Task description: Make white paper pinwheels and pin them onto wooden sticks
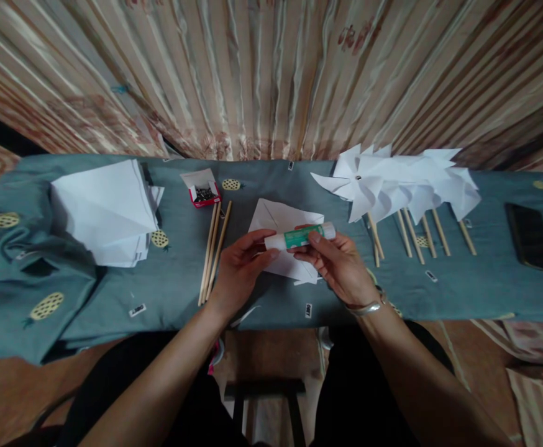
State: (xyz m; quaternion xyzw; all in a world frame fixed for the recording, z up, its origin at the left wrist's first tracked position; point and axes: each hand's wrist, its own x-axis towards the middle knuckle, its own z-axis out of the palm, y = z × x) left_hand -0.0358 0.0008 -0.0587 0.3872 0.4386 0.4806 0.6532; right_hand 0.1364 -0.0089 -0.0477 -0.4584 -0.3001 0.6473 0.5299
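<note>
Two bare hands met above the middle of a table spread with a grey-green cloth [173, 298], both holding a white tube with a green label [302, 237], apparently a glue stick. The tube's long axis ran left to right, with its right end tilted slightly toward the far side. The left hand [241, 264] pinched the left end between thumb and forefinger; the right hand [343, 267] gripped the right part, thumb on the label, other fingers curled underneath. Below the tube lay a creased white sheet [276, 214]; how high the tube was above it could not be told. Left of the sheet were wooden sticks [208, 254], with a red box [205, 197] of small dark pieces beyond them, and farther left a paper stack [104, 211]. To the right lay white pinwheels [392, 180], then a dark phone [532, 237].
</note>
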